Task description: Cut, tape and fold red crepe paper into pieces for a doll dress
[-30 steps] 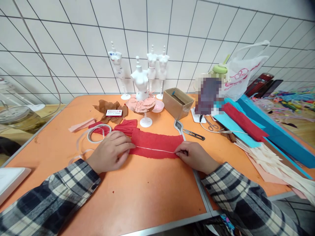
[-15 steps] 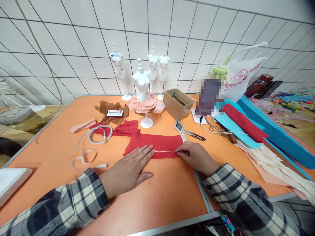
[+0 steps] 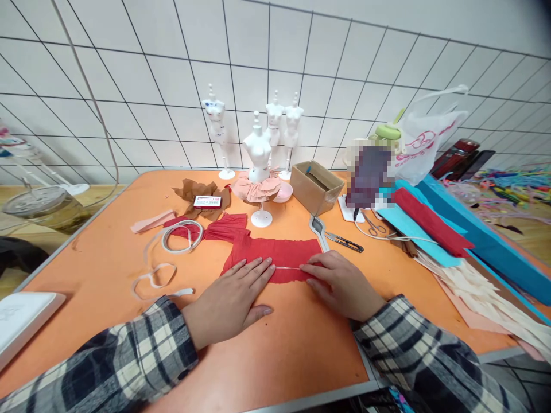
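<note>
A piece of red crepe paper [image 3: 284, 249] lies spread on the orange table, with a thin white strip [image 3: 287, 268] running along its lower part. My left hand [image 3: 232, 298] rests flat on the paper's left side, fingers stretched out, fingertips at the strip's visible left end. From the right, my right hand [image 3: 340, 284] touches the strip with a fingertip, its thumb a little apart on the paper's lower edge. Whatever lies beneath both palms is hidden. A roll of white tape [image 3: 182, 236] with a loose curled tail lies to the left.
Beyond the paper stands a white dress form [image 3: 257, 149] with a pink ruffled skirt; several more are behind it. A cardboard box [image 3: 316, 186], thread snips [image 3: 344, 241] and scissors [image 3: 375, 226] lie back right. Coloured paper sheets [image 3: 430, 223] cover the right side.
My right hand's fingertips have moved left along the strip, and its thumb has come apart from the finger. My left hand stays flat on the paper. The whole view has shifted slightly.
</note>
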Motion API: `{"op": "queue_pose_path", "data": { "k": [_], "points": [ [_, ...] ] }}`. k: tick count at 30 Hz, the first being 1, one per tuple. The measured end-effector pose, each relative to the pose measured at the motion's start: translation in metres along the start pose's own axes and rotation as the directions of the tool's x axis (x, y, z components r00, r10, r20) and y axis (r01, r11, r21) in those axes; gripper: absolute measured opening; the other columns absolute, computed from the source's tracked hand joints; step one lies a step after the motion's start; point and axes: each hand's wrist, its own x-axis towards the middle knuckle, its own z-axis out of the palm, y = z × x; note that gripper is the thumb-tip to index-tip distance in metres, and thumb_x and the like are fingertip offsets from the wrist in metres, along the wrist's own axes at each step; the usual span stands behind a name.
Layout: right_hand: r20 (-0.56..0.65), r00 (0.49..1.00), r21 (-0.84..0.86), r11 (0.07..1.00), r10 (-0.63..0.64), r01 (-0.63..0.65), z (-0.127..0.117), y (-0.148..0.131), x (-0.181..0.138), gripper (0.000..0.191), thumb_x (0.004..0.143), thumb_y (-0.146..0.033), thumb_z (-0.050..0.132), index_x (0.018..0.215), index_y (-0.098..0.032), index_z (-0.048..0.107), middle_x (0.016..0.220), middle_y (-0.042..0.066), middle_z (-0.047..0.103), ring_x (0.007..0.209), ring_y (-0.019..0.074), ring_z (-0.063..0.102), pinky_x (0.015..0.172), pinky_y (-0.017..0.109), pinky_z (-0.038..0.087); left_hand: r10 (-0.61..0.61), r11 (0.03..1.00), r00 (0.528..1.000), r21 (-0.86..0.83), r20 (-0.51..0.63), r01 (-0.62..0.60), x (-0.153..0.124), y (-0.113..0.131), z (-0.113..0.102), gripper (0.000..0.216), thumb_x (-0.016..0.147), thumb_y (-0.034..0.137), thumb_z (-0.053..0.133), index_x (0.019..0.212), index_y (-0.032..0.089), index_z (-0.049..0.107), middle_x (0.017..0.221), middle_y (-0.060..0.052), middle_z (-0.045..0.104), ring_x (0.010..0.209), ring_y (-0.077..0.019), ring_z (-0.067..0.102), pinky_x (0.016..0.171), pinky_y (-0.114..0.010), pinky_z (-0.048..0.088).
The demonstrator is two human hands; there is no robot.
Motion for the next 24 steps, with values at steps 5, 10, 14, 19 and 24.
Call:
{"op": "queue_pose_path", "data": {
  "k": [5, 10, 14, 19, 24],
  "points": [
    [0.068, 0.998, -0.033, 0.999, 0.012, -0.010, -0.003, 0.007, -0.011, 0.027, 0.093, -0.022, 0.050, 0.106, -0.023, 0.074, 0.097, 0.010, 0.064, 0.087, 0.0206, 0.058, 0.077, 0.035, 0.048, 0.032, 0.999, 0.999, -0.025, -0.010, -0.032, 0.000, -0.003, -0.002, 0.063, 0.096, 0.054, 0.038, 0.145, 0.015, 0.039, 0.150, -0.016, 0.042, 0.136, -0.0306, 0.043, 0.109, -0.049, 0.037],
    [0.093, 0.994, -0.007, 0.998, -0.060, 0.061, -0.007, 0.017, -0.019, 0.027, 0.092, -0.019, 0.050, 0.107, -0.024, 0.073, 0.106, 0.010, 0.066, 0.092, 0.0211, 0.059, 0.080, 0.036, 0.047, 0.046, 0.999, 0.998, -0.023, -0.049, -0.047, -0.001, -0.007, -0.005, 0.051, 0.096, 0.046, 0.044, 0.140, 0.019, 0.048, 0.143, -0.013, 0.052, 0.126, -0.0295, 0.054, 0.102, -0.045, 0.045],
    [0.037, 0.999, 0.043, 0.998, 0.040, -0.041, -0.005, 0.021, -0.017, 0.028, 0.093, -0.028, 0.054, 0.116, -0.023, 0.068, 0.092, 0.008, 0.069, 0.084, 0.0205, 0.060, 0.075, 0.034, 0.047, 0.100, 0.995, 0.991, 0.002, -0.086, -0.100, -0.006, -0.014, -0.007, 0.039, 0.097, 0.024, 0.042, 0.134, 0.020, 0.055, 0.132, -0.011, 0.063, 0.114, -0.0257, 0.063, 0.097, -0.041, 0.050],
    [-0.126, 0.991, -0.052, 0.997, 0.048, -0.055, -0.009, 0.003, -0.001, 0.041, 0.091, -0.046, 0.056, 0.123, -0.022, 0.063, 0.102, 0.011, 0.066, 0.092, 0.0243, 0.059, 0.079, 0.036, 0.045, 0.101, 0.995, 0.989, 0.033, -0.112, -0.098, -0.010, -0.021, -0.003, 0.043, 0.092, 0.009, 0.043, 0.129, 0.023, 0.059, 0.131, -0.009, 0.063, 0.113, -0.0249, 0.063, 0.094, -0.040, 0.052],
    [0.199, 0.943, -0.081, 0.954, -0.268, 0.289, 0.006, -0.033, 0.028, 0.045, 0.086, -0.056, 0.058, 0.109, -0.018, 0.065, 0.095, 0.010, 0.065, 0.087, 0.0237, 0.055, 0.072, 0.034, 0.042, 0.029, 0.999, 0.990, 0.024, -0.138, -0.026, -0.007, -0.018, -0.001, 0.037, 0.095, 0.014, 0.045, 0.127, 0.024, 0.060, 0.126, -0.010, 0.063, 0.109, -0.0251, 0.061, 0.089, -0.040, 0.053]
  ]
}}
